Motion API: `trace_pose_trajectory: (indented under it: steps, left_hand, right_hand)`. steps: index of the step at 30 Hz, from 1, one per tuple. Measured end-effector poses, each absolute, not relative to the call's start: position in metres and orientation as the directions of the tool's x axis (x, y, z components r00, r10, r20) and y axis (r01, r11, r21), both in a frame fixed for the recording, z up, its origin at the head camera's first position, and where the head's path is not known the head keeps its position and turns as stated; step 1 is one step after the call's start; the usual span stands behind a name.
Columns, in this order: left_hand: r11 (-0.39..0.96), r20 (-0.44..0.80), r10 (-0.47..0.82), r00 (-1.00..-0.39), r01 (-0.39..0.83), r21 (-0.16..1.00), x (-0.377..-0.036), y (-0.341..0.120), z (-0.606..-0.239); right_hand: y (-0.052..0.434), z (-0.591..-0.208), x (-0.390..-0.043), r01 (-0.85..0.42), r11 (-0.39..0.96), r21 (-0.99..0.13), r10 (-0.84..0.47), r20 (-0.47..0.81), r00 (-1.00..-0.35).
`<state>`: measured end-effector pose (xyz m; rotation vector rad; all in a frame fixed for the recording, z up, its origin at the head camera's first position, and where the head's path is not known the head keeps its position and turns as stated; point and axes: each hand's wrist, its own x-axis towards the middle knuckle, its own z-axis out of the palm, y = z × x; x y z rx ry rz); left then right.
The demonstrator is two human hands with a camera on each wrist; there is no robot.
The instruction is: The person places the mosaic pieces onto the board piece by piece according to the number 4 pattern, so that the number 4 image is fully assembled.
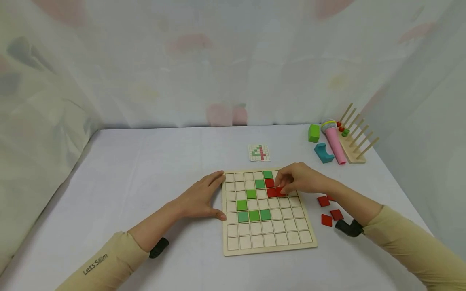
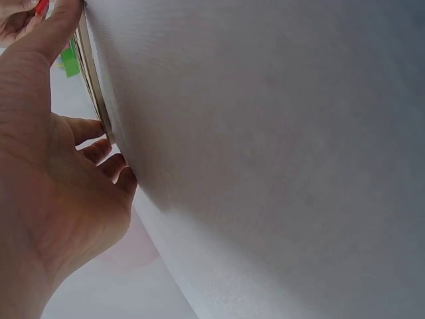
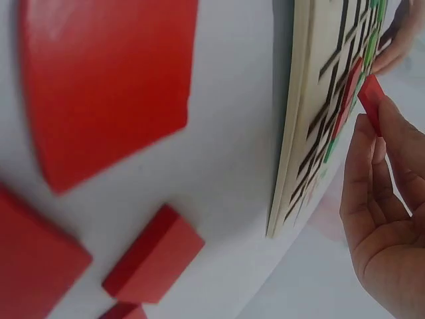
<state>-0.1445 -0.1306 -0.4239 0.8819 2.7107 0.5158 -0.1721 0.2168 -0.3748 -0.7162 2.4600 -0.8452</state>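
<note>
Wooden grid board point(image 1: 267, 238) is being kept flat on the white desk point(image 1: 153, 161), just below the centre of the head view. The board's left edge is being steadied by the left hand point(image 1: 201, 198), whose fingers point(image 2: 99, 129) are lying straight and relaxed against that edge, thumb at the lower part and fingertips at the upper corner. Nothing is being gripped by this hand.

A red tile point(image 1: 280, 191) is being pinched between the thumb and fingertips of the right hand point(image 1: 300, 180) over the upper right part of the board. In the right wrist view the same tile point(image 3: 370, 100) is being held tilted on edge at the fingertips point(image 3: 392, 119), just above the grid cells. Whether it is touching the board cannot be told.

Green tiles point(image 1: 253, 215) are being shown seated in the cells, running diagonally from the upper right down to a short row at the centre. Two further red tiles point(image 1: 270, 187) are seated just beside the held one.

Loose red tiles point(image 1: 330, 211) are lying on the desk to the right of the board, near the right forearm. A small pattern card point(image 1: 259, 152) is lying just above the board. At the upper right, a green block point(image 1: 313, 133), a teal block point(image 1: 323, 153), a pink toy microphone point(image 1: 335, 143) and a wooden peg rack point(image 1: 354, 139) are grouped together.
</note>
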Motion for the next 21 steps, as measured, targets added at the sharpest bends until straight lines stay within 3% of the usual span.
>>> trace_pose_trajectory:
  steps: [10, 21]
  left_hand:
    - [0.754, -0.116, 0.606, -0.787, 0.523, 0.398, -0.145, -0.131, -0.425]
    - [0.756, -0.122, 0.607, -0.785, 0.522, 0.395, -0.145, -0.131, -0.426]
  right_hand:
    - [0.206, -0.380, -0.166, -0.332, 0.644, -0.689, -0.637, -0.243, -0.731]
    - [0.198, -0.384, -0.161, -0.330, 0.646, -0.688, -0.636, -0.248, -0.730]
